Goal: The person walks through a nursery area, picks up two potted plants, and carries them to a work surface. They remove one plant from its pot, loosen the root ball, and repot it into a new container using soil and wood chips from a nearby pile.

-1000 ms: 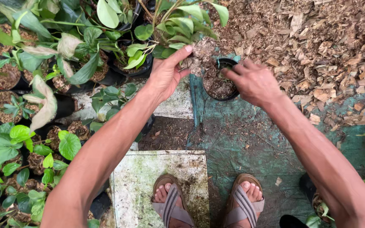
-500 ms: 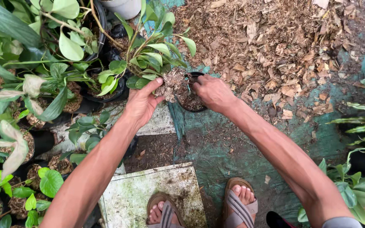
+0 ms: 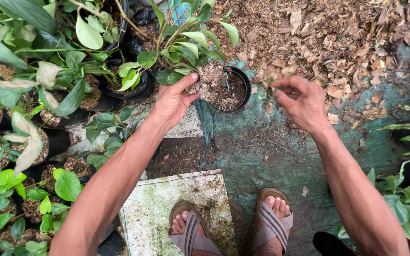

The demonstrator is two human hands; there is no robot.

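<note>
A wide spread of brown wood chips and dry leaf mulch (image 3: 338, 33) covers the ground at the upper right, reaching down to a teal tarpaulin (image 3: 262, 142) that lies flat under the person's feet. Along the whole left side stand crowded potted plants (image 3: 29, 95) with broad green leaves, some pale and variegated, in dark pots of coarse bark. Near the bottom middle lies a weathered, moss-stained slab (image 3: 162, 208), tilted against the tarpaulin's edge; the left foot in a striped sandal (image 3: 191, 232) rests on its lower corner, while the other sandal (image 3: 274, 223) stands on the tarpaulin just beside it.

The black plastic pot (image 3: 236, 87) sits above the feet, at the border of tarpaulin and mulch, filled with dark bark mix; a leafy green plant (image 3: 191, 42) rises from its left side, with a clump of rooty soil (image 3: 210, 76) heaped at the rim.

The left hand (image 3: 174, 99) is open and curved, fingers and thumb pressed against the soil clump and the pot's left rim, steadying it. The right hand (image 3: 302, 102) hovers to the right of the pot, apart from it, fingertips pinched together on a small green sprig (image 3: 267, 93) that hangs from them.
</note>
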